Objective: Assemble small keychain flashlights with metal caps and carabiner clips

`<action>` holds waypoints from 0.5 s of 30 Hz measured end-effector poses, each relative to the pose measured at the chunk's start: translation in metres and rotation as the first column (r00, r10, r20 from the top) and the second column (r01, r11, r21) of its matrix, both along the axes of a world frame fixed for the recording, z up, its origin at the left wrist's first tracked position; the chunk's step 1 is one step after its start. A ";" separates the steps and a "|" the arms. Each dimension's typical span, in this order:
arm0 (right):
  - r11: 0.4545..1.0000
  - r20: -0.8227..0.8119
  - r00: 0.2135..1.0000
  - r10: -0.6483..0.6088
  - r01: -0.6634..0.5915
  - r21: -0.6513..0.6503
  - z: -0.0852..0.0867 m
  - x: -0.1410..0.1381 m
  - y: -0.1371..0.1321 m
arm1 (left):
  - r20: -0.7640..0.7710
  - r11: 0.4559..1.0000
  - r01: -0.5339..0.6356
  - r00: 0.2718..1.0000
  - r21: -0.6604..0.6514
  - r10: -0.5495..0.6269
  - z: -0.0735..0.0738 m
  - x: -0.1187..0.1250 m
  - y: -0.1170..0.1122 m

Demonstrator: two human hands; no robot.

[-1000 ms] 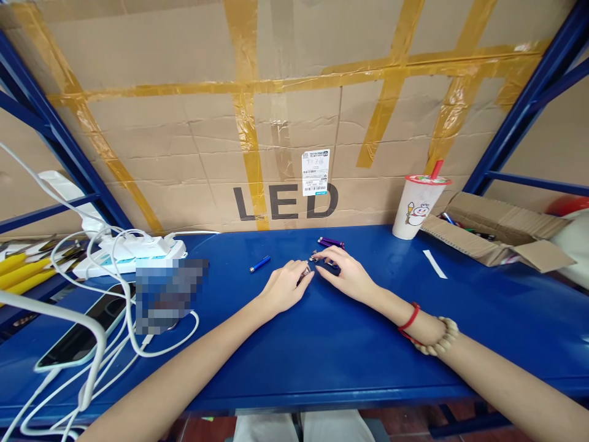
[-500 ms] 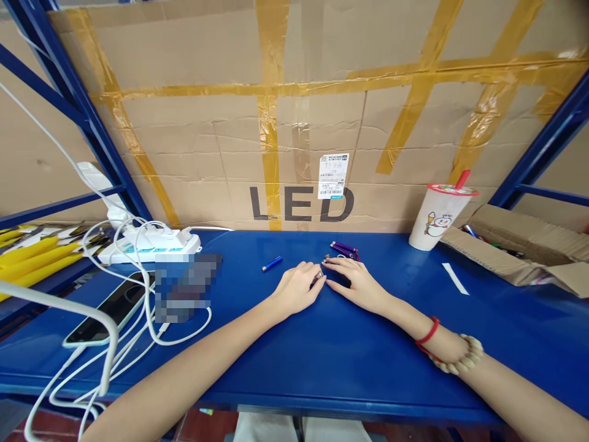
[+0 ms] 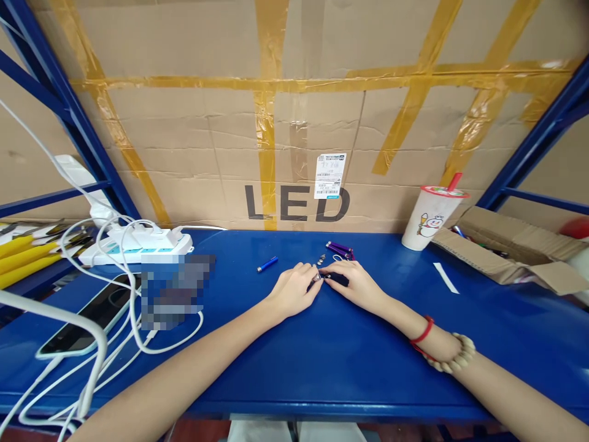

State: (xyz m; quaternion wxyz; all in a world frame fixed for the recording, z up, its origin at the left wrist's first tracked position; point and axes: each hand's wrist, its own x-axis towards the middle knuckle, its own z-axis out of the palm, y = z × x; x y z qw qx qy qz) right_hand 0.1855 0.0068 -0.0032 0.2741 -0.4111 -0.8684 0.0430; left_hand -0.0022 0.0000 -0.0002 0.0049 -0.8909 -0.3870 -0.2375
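Observation:
Over the middle of the blue table, my left hand [image 3: 293,291] is closed around a small shiny metallic piece [image 3: 316,277], whose kind I cannot make out. My right hand [image 3: 361,285] meets it there, thumb and forefinger bent together at the left fingertips. What those right fingers pinch is too small and covered to name. Just beyond the fingertips lie a few tiny silver round pieces [image 3: 321,259]. Several slim purple tubes [image 3: 339,248] with metal ends rest behind my right hand, a thin white loop [image 3: 338,258] beside them. A short blue tube [image 3: 267,264] lies left of my left hand.
A white power strip [image 3: 138,247] with tangled cables and a phone [image 3: 87,319] occupy the left side. Right, a lidded cup [image 3: 432,218] with a red straw stands near a white paper strip [image 3: 446,278] and an open cardboard box [image 3: 501,255]. A big taped carton [image 3: 207,153] backs the table.
My right fingers have drawn back from the small silver pieces to the left fingertips, leaving those pieces uncovered. My left hand keeps its grip. The view has shifted slightly.

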 end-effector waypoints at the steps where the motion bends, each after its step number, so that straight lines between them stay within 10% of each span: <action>1: 1.000 -0.003 1.000 -0.003 0.003 -0.007 0.001 0.000 -0.001 | -0.004 1.000 0.000 1.000 -0.001 0.000 0.000 0.000 0.000; 15: 1.000 -0.020 1.000 -0.001 0.001 -0.017 0.002 0.003 -0.001 | -0.015 1.000 -0.005 1.000 0.014 0.005 0.002 0.001 0.000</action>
